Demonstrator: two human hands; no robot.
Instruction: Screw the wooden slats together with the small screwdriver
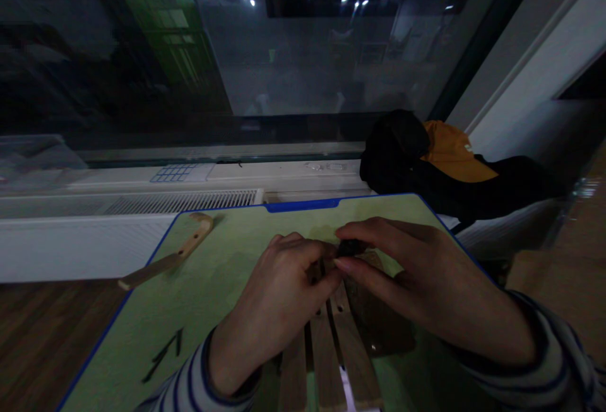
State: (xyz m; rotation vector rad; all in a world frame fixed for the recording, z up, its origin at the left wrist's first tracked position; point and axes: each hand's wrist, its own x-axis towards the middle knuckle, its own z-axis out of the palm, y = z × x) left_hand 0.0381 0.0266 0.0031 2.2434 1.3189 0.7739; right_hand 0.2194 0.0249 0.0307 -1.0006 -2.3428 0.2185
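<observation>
In the middle of the board, my right hand (411, 267) pinches a small dark piece (349, 247) between thumb and forefinger. Its exact kind is too dark to make out. My left hand (293, 286) is closed around the far end of the wooden slats (331, 355), its thumb and fingers meeting right beside the dark piece. Several slats lie side by side with narrow gaps and small holes, running toward me. A brown, shiny, bag-like thing (386, 330) lies partly under my right hand. My fingers hide the slats' far ends.
A curved wooden piece with holes (182, 253) lies at the board's left edge. Thin black rods (165, 355) are at lower left. Beyond the blue-edged green board (237, 229) are a radiator (184, 202), a windowsill, and dark clothing with an orange cap (457, 150).
</observation>
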